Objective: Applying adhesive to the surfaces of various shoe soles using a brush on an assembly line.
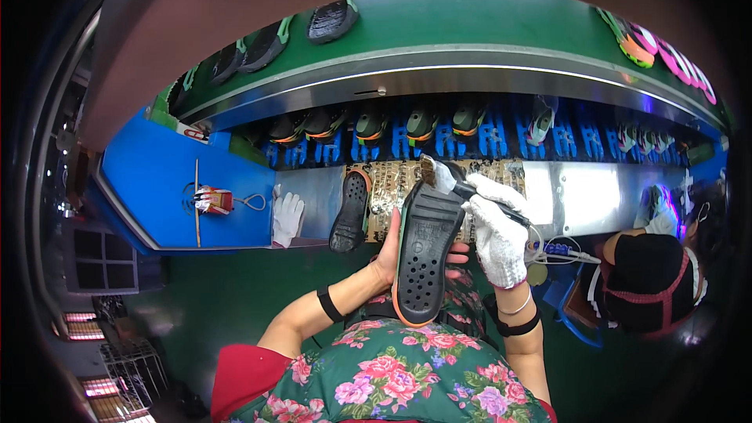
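Observation:
My left hand [389, 254], bare, is wrapped round a black shoe sole [425, 262] with round holes and a green and orange edge. The sole is held upright before my chest, its face toward me. In a white knitted glove, my right hand [499, 231] grips a brush [441, 176] with a dark handle. The brush's pale head, brownish at the tip, lies against the sole's upper end. A second black shoe sole [350, 211] with an orange rim rests on the bench, left of the held one.
Taped cardboard [384, 184] covers part of the metal bench [317, 207]. A white glove [287, 218] lies there. Shoes [423, 125] line a blue rack behind it; others stand on the green upper belt [470, 23]. A co-worker [654, 278] sits at the right.

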Motion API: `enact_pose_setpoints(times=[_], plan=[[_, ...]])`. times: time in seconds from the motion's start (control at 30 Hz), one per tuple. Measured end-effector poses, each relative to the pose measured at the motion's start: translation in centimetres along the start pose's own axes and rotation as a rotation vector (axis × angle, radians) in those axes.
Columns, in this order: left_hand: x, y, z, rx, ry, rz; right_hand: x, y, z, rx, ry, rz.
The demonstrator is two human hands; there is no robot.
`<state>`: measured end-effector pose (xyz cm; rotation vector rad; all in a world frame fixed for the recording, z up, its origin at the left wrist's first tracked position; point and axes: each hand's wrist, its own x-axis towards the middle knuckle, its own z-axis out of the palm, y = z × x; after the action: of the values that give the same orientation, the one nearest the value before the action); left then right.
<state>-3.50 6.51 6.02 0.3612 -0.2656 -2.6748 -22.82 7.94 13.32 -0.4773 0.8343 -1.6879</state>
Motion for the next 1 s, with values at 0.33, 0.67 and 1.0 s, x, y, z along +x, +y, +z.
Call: enact_pose_setpoints(times=[0.33,0.67,1.0], plan=[[2.7,2.7,3.1,-0.084,0.009,0.182,0.6,-1.4,2.2,-0.459,-0.021,0.087],[3.5,1.0,4.1,0.307,0.327,0.39,0.9,0.0,2.1,-1.32,-0.317,-0.834],[4.2,1.1,-0.2,-0.309,-0.138,0.416,0.5,-0.5,3.1,-1.105,-0.375,-0.786]])
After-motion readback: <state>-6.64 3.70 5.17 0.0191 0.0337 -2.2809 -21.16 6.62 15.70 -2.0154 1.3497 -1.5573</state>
